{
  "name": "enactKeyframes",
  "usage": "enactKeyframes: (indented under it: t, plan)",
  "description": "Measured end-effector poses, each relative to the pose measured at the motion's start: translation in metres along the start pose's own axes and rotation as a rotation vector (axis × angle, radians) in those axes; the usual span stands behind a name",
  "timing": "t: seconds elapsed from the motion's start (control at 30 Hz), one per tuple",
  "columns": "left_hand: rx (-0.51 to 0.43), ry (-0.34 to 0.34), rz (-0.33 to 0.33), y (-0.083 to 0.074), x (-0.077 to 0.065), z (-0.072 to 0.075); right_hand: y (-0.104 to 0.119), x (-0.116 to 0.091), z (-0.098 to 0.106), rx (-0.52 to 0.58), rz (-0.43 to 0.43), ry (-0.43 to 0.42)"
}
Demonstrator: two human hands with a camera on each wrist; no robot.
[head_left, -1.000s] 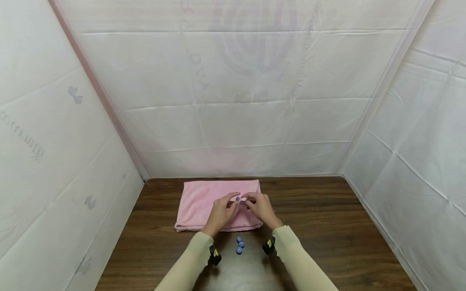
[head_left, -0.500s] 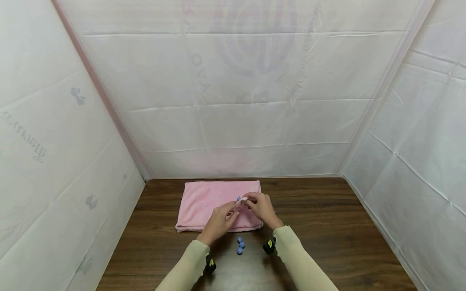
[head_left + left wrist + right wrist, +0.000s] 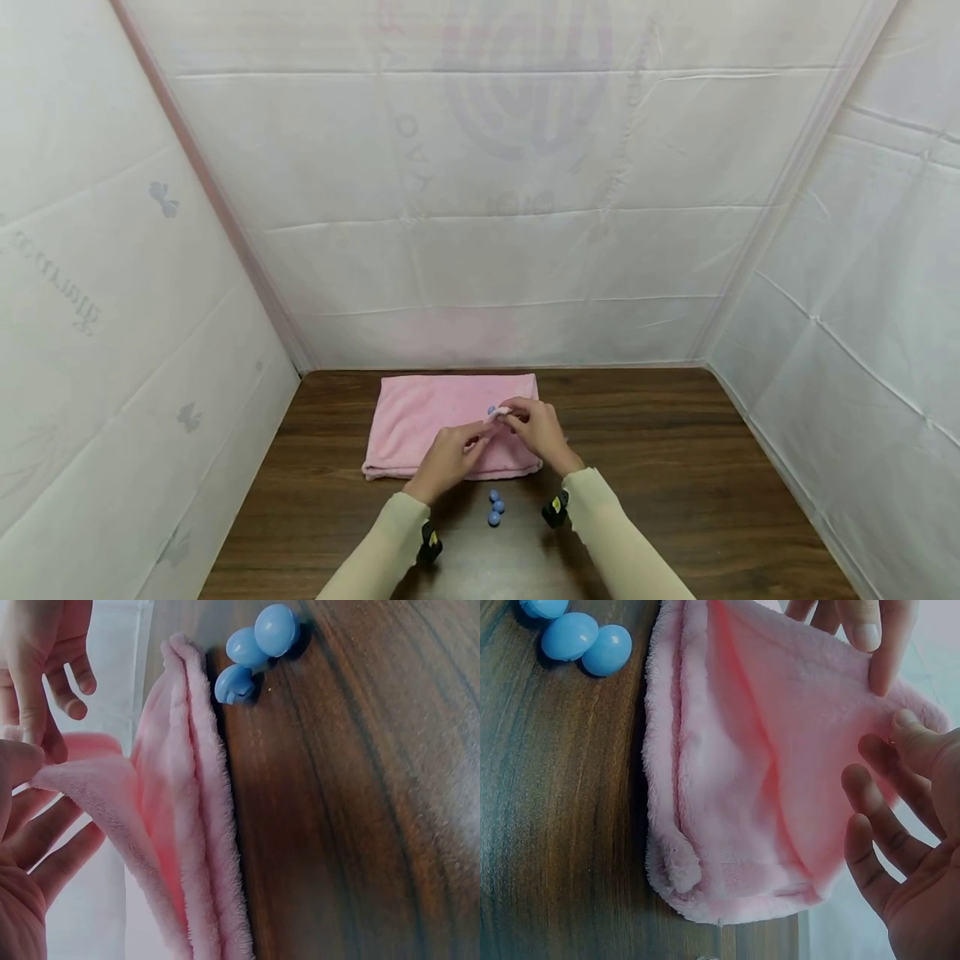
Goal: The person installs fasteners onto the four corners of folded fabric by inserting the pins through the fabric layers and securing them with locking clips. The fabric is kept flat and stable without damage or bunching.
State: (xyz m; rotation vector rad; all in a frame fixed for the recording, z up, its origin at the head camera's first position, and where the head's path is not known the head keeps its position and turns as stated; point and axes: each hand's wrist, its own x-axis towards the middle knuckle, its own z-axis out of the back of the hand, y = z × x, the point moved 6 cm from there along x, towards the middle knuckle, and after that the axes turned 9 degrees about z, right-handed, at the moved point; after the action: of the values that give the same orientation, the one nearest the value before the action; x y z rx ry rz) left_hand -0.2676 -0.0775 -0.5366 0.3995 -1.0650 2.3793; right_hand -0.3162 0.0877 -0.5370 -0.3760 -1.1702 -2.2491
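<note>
A folded pink plush cloth [image 3: 420, 417] lies on the table, its near right part lifted between both hands. My right hand [image 3: 542, 429] pinches the raised edge between thumb and index finger, the other fingers loosely bent. My left hand [image 3: 447, 458] pinches the same edge a little to the left and nearer to me. At the raised fold, a small blue domed piece [image 3: 492, 409] shows just beyond the fingertips. Several like it, blue mushroom-shaped clips [image 3: 276, 631], sit in a cluster in front of the cloth; one shows a slotted underside in the left wrist view.
The dark wood-grain table [image 3: 637, 467] runs back to a white sheet wall [image 3: 480, 275]. Similar sheets stand at the left [image 3: 150, 333] and right [image 3: 847, 292]. The clips lie between my two forearms, close to the cloth's front edge.
My left hand has come away from beside the blue piece, down and toward me, and now pinches the cloth's edge. The right hand has kept its pinch almost in place.
</note>
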Motion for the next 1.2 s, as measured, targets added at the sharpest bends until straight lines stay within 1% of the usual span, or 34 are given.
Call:
enactKeyframes:
  t: [0.2,0.3,0.43,0.53,0.6,0.7,0.87,0.93,1.07,1.2]
  plan:
    - [0.074,-0.059,-0.033,0.001,0.004,0.007,-0.002,-0.003,0.006,0.021,0.047,-0.036]
    - [0.125,-0.08,-0.06,0.002,0.006,0.011,-0.006,-0.006,0.011,0.037,0.048,-0.055]
    - [0.164,-0.103,-0.083,0.004,0.01,0.018,-0.012,-0.012,0.017,0.068,0.011,-0.069]
    - [0.159,-0.121,-0.081,0.007,0.014,0.024,-0.018,-0.018,0.02,0.076,-0.026,-0.069]
    - [0.155,-0.129,-0.068,0.01,0.016,0.029,-0.022,-0.022,0.022,0.071,-0.042,-0.07]
    - [0.148,-0.137,-0.018,0.018,0.02,0.035,-0.026,-0.027,0.024,0.064,-0.05,-0.069]
    - [0.08,-0.108,0.134,0.034,0.027,0.044,-0.033,-0.034,0.026,0.026,-0.05,-0.078]
    - [0.055,-0.092,0.181,0.039,0.029,0.046,-0.035,-0.037,0.027,0.016,-0.056,-0.087]
    - [0.024,-0.078,0.238,0.049,0.035,0.051,-0.039,-0.042,0.029,0.011,-0.081,-0.1]
    - [0.003,-0.057,0.298,0.061,0.04,0.052,-0.041,-0.046,0.03,0.02,-0.111,-0.086]
